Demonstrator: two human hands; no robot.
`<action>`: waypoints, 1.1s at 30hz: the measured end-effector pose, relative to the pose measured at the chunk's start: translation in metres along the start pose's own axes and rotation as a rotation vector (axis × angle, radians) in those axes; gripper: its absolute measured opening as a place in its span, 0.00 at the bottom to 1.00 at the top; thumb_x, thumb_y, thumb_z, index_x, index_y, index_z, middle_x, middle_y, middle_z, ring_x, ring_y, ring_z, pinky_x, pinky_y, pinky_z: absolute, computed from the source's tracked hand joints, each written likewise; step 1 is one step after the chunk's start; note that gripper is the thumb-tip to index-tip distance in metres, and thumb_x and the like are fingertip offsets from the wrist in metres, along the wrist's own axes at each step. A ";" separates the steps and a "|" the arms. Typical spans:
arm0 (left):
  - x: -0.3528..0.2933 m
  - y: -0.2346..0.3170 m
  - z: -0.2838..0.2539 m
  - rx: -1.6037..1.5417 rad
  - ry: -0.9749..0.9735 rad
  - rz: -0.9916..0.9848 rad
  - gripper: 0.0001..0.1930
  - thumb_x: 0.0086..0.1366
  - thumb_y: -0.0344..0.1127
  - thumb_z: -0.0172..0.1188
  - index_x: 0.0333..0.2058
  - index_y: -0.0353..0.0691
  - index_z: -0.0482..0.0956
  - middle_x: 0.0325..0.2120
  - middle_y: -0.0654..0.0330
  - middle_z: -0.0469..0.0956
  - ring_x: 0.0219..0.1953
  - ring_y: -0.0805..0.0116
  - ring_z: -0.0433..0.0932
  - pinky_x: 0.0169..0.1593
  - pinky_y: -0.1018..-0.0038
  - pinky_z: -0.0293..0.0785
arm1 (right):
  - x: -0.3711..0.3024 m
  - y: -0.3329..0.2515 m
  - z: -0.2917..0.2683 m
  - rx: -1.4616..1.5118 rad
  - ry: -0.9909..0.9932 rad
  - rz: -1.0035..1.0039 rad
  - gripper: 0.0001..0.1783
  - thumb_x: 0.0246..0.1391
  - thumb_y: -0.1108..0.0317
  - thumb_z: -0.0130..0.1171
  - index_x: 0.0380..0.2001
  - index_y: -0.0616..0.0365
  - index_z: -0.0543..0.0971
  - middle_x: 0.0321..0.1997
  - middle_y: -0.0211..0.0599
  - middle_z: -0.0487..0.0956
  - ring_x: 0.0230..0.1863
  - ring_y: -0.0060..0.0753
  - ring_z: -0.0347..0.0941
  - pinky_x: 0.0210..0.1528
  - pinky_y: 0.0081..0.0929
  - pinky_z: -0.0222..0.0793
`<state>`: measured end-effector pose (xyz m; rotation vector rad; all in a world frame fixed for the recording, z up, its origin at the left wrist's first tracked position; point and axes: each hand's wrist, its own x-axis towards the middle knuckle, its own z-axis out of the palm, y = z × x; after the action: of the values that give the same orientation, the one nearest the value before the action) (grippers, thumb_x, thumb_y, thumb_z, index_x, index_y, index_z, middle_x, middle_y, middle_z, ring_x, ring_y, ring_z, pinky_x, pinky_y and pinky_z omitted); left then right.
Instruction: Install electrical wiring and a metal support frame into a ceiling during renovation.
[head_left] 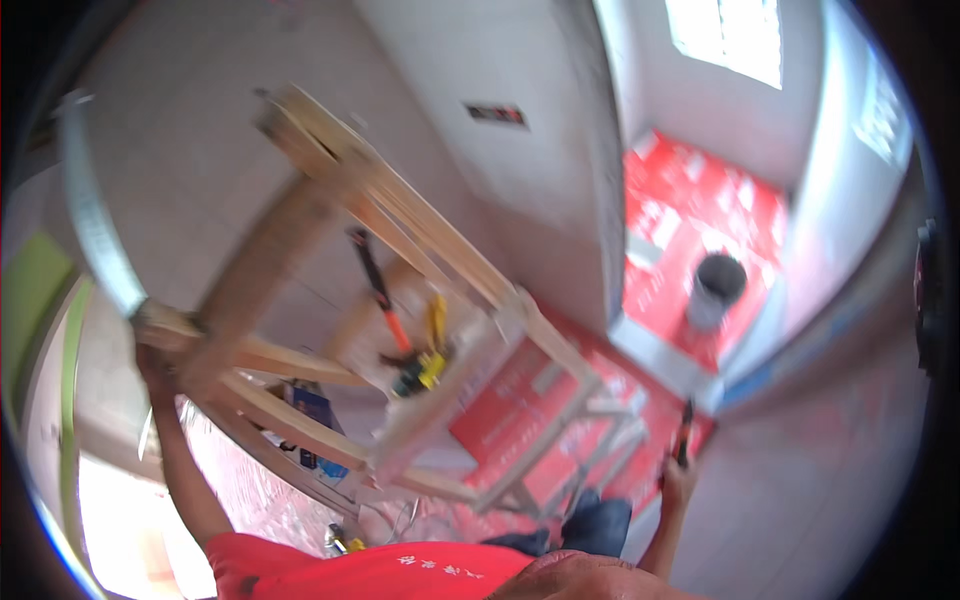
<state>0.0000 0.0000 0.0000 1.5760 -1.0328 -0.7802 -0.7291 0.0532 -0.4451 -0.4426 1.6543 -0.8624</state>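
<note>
Raised at the left, my left hand [155, 368] grips a corner of a light timber frame [430, 235] of long joined slats. A long pale strip [95, 235] rises from that same corner. Lower right, my right hand [680, 482] is closed round a slim black-and-orange hand tool [685, 435], its dark end pointing up; blur hides its exact kind. Behind the frame, on the top of a wooden stand [440, 405], lie a tool with a black-and-orange handle [375, 285], probably a hammer, and a yellow-and-black tool [432, 368].
Red printed sheeting [515, 420] covers the floor. A dark grey bucket [715, 290] stands beyond a doorway sill [665, 360]. A plastered wall [520, 150] with a small dark wall box [496, 114] rises ahead. A blue box [312, 405] is below the frame.
</note>
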 end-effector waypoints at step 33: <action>-0.087 -0.073 0.037 -0.055 0.221 -0.274 0.17 0.62 0.45 0.60 0.36 0.34 0.83 0.31 0.65 0.81 0.34 0.78 0.77 0.36 0.76 0.72 | -0.203 -0.776 0.457 -0.065 -1.484 -0.932 0.30 0.41 0.74 0.47 0.53 0.66 0.71 0.57 0.43 0.74 0.58 0.32 0.70 0.54 0.23 0.66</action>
<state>-0.0518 0.0696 -0.0821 1.7337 -0.6395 -0.7897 -0.3619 -0.4557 0.2320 -1.4981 0.0254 -0.7375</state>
